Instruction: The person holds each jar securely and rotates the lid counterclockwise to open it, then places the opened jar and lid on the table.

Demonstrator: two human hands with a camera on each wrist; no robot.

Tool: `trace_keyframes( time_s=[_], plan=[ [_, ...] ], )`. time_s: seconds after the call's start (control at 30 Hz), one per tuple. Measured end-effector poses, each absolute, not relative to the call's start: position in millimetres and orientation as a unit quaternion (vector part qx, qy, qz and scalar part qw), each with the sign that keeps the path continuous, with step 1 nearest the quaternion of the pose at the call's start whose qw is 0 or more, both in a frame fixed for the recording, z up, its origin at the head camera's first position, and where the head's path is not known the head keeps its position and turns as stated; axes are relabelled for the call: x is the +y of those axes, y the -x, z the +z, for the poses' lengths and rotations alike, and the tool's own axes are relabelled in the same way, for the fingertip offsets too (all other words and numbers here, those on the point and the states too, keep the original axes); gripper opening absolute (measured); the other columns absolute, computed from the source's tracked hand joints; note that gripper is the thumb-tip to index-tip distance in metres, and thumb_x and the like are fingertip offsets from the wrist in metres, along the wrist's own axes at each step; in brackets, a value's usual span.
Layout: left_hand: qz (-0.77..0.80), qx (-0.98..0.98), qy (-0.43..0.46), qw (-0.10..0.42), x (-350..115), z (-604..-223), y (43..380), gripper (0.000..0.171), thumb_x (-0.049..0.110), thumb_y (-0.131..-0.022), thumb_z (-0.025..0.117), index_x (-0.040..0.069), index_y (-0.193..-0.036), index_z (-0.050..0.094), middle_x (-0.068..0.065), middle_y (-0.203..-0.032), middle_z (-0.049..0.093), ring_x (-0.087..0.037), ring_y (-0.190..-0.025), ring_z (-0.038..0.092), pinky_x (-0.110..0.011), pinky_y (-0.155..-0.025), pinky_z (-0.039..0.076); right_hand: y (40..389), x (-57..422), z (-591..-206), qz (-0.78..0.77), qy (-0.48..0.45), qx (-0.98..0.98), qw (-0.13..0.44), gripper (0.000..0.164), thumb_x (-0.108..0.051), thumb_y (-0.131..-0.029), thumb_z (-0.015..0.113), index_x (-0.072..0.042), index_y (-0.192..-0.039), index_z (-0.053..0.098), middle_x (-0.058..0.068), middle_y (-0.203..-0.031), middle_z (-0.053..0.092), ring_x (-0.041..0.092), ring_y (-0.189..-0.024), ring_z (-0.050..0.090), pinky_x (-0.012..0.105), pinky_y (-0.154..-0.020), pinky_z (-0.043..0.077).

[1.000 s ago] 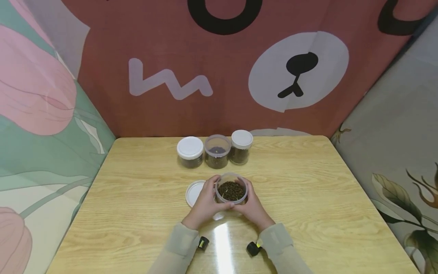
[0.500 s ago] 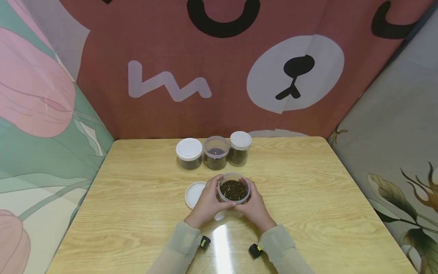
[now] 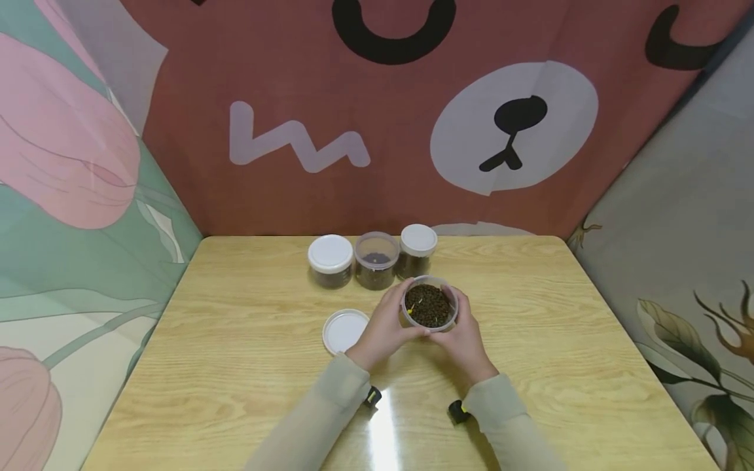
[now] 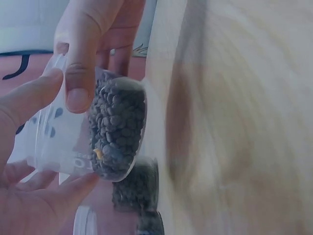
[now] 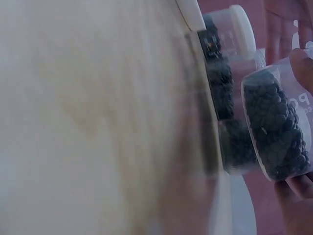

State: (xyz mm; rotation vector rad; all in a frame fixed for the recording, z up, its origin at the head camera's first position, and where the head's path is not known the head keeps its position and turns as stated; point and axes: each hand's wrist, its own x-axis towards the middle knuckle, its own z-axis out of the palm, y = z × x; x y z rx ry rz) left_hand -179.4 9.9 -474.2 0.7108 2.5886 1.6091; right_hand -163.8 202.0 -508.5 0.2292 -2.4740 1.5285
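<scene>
Holding clear tub [image 4: 73, 134] w/ both hands [image 3: 385, 325] [image 3: 465, 333] — its printed ltrs [image 5: 303, 102] only partly legible.

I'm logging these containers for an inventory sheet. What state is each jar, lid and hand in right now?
Held jar: lidless, lifted off the table, partly filled with dark pellets.
Loose white lid: lying flat on the table.
Back left jar: white lid on.
Back middle jar: lidless, partly filled.
Back right jar: white lid on.
Left hand: gripping the held jar.
Right hand: gripping it too.
</scene>
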Motion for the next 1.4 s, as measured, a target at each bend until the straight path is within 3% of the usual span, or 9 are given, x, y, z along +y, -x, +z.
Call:
trace_keyframes(
  time_s=[0.23,0.63,1.1,1.4],
  plan=[
    [0.52,0.821,-0.237,-0.005,32,-474,203,0.1,0.01,-0.074,0.091,0.002,-0.154,0.033,-0.018,-0.153,0.042,-0.032,-0.14,0.043,-0.04,-0.113,0.041,184,224,-505,0.489,-0.081,-0.859,0.126,0.104,-0.003,-0.069,0.092,-0.007,-0.153,0.031,0.017,-0.155,0.042,0.038,-0.142,0.04,0.056,-0.117,0.03],
    [0.493,0.841,-0.223,-0.021,63,-483,221,0.099,0.011,-0.078,0.088,0.004,-0.157,0.03,-0.02,-0.155,0.037,-0.032,-0.142,0.04,-0.04,-0.117,0.034,211,250,-516,0.508,-0.092,-0.843,0.149,0.102,0.003,-0.067,0.091,0.005,-0.15,0.032,0.025,-0.152,0.04,0.041,-0.142,0.037,0.056,-0.118,0.028],
    [0.503,0.845,-0.155,-0.096,94,-486,222,0.085,-0.005,-0.081,0.078,-0.004,-0.153,0.033,-0.023,-0.148,0.038,-0.035,-0.135,0.048,-0.037,-0.115,0.037,229,246,-523,0.53,-0.016,-0.828,0.183,0.099,0.009,-0.068,0.086,0.005,-0.15,0.032,0.025,-0.153,0.039,0.04,-0.142,0.037,0.052,-0.119,0.03],
    [0.508,0.85,-0.106,-0.09,100,-494,223,0.08,-0.001,-0.078,0.078,-0.005,-0.149,0.04,-0.021,-0.143,0.042,-0.034,-0.126,0.055,-0.038,-0.109,0.045,231,242,-527,0.515,0.021,-0.84,0.169,0.095,-0.002,-0.074,0.088,0.006,-0.151,0.032,0.027,-0.151,0.04,0.04,-0.142,0.038,0.05,-0.119,0.03]
  ],
)
